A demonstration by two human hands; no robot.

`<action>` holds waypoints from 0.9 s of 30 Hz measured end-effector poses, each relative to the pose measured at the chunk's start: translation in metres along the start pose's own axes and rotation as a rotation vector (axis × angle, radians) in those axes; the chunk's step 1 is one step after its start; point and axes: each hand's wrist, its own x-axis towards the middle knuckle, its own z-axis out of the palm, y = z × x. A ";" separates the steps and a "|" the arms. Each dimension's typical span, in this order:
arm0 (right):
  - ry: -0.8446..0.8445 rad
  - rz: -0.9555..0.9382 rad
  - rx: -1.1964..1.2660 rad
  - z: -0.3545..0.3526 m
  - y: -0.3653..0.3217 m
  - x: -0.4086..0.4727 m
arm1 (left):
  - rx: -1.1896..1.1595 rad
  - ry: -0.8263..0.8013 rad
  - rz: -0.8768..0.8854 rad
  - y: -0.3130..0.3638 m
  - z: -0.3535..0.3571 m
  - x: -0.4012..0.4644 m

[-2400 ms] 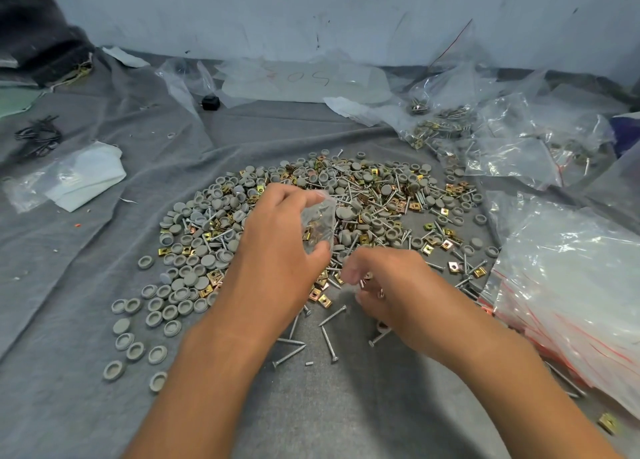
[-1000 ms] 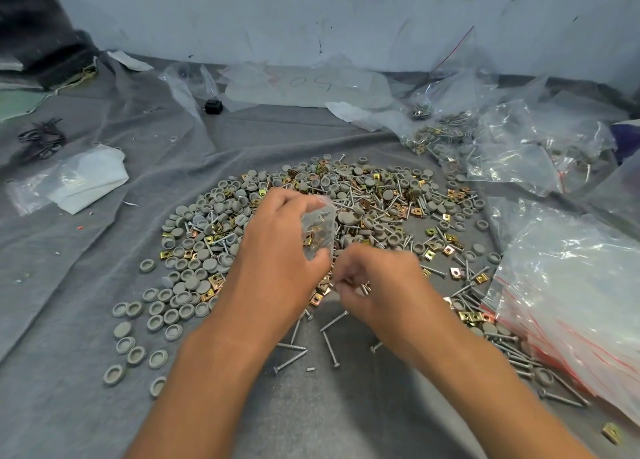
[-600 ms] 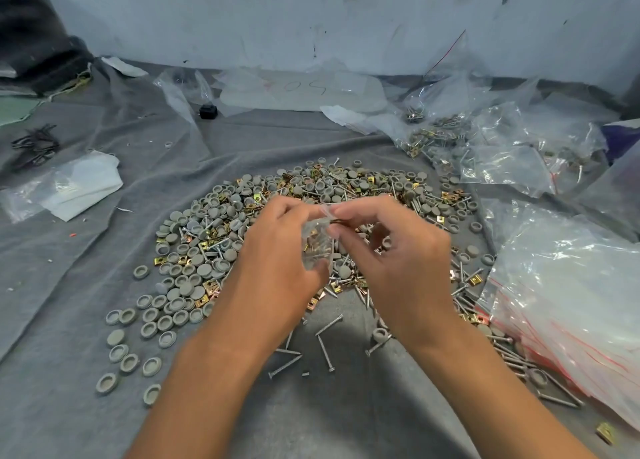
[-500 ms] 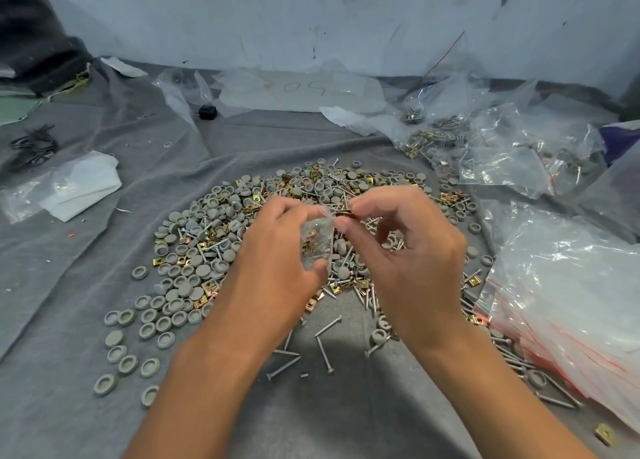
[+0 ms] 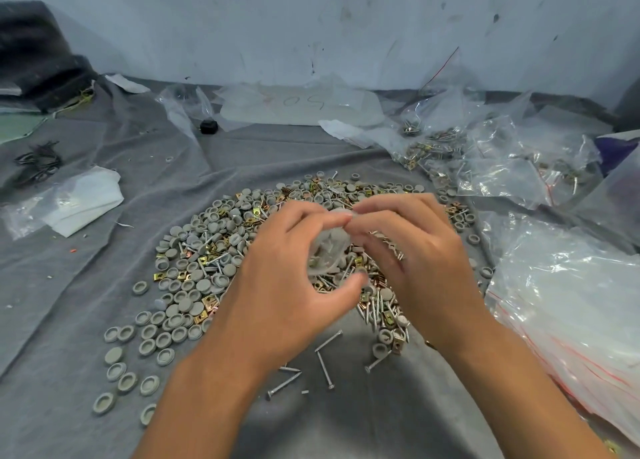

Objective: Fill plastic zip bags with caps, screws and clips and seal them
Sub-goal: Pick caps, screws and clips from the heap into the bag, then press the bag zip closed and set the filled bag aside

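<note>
A small clear zip bag (image 5: pixel 327 249), blurred, with parts dimly visible inside, hung between both hands above the heap of grey caps, screws and brass clips (image 5: pixel 221 261). The left hand (image 5: pixel 294 285) curled round the bag, thumb beneath it and fingertips at its top edge; the right hand (image 5: pixel 415 250) pinched that same top edge. The heap lay spread on a wrinkled grey cloth (image 5: pixel 69 302) that covered the whole work surface. Nearer the person than the heap, a few loose screws (image 5: pixel 325 368) lay apart. Right of the heap sat a stack of empty red-lined zip bags (image 5: pixel 571 320); beyond it, filled bags (image 5: pixel 450 146) were piled against a scuffed pale wall (image 5: pixel 311 25).
</note>
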 end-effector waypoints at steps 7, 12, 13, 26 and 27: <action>0.137 0.244 0.386 -0.022 0.000 0.002 | -0.397 0.261 -0.064 -0.004 -0.007 0.004; 0.109 0.456 0.750 -0.026 -0.005 0.002 | -0.653 0.243 -0.239 -0.014 -0.005 0.006; 0.115 0.490 0.780 -0.026 -0.006 0.003 | -0.659 0.239 -0.248 -0.015 -0.004 0.006; 0.013 0.536 0.928 -0.019 -0.008 0.000 | -0.633 0.227 -0.201 -0.012 -0.003 0.006; -0.004 0.542 0.903 -0.018 -0.009 -0.001 | -0.620 0.222 -0.190 -0.012 -0.003 0.006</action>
